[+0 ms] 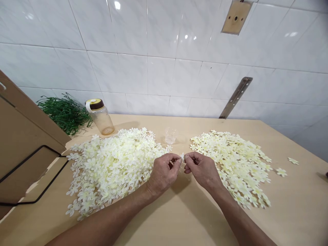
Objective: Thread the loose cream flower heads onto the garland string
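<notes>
Between the fingertips of both hands is a small white artificial flower, mostly hidden by the fingers. My left hand pinches it from the left, and my right hand pinches it from the right. Both hands are raised a little over the table. Left of them spreads a large heap of white and pale yellow artificial flowers. A flatter pile of yellowish flowers lies to the right. Just beyond the hands stands a small clear plastic cup; its contents are hard to make out.
A clear bottle with a brown and yellow lid stands at the back left, beside green plastic stems. Cardboard and a black wire frame occupy the left edge. Two loose flowers lie at right. A tiled wall rises behind the table.
</notes>
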Tool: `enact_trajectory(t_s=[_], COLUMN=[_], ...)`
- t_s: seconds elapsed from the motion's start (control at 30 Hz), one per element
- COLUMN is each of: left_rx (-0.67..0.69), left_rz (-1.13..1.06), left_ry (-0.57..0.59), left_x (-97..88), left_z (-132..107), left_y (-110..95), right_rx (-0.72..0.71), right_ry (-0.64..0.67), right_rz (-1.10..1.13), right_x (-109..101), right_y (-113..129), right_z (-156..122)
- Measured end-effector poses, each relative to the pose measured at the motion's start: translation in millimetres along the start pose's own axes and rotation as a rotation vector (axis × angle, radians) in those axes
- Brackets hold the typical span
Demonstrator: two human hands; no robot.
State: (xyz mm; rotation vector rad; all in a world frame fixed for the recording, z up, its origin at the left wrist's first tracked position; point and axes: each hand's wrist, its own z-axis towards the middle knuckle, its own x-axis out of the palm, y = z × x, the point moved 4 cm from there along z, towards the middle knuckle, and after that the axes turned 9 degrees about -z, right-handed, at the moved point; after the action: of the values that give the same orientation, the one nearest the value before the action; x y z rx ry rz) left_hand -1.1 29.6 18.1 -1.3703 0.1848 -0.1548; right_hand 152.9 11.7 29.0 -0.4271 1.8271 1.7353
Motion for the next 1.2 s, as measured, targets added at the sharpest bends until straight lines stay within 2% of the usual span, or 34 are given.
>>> enact_trajectory(t_s=[0.37,0.93,1.07,1.13,1.2], left_rx=[0.076,-0.007,-0.057,-0.038,0.025], left_rz=[0.078,0.079,0.031,0.035,0.070], left_ry=[-0.017,0.003,-0.022,-0.030,-0.030], left_x=[-0.9,0.2,-0.8,-1.3,-1.5], left_z=[-0.6,0.7,1.9,2.0,1.3], left_y=[-3.7,3.4,7.8,7.8,5.5], right_rx=[-0.056,-0.063,-0.108,-0.141,-0.148], right_ry=[-0.010,0.033,-0.031,-0.052,-0.015], right_rz=[-0.072,-0.061,-0.083,-0.102,-0.090], right_x=[0.7,2.0,1.2,0.9,2.2], right_y=[3.8,6.3,5.8,6.2,6.7], right_z=[-2.6,-3.9,-5.1,-6.1,-6.9])
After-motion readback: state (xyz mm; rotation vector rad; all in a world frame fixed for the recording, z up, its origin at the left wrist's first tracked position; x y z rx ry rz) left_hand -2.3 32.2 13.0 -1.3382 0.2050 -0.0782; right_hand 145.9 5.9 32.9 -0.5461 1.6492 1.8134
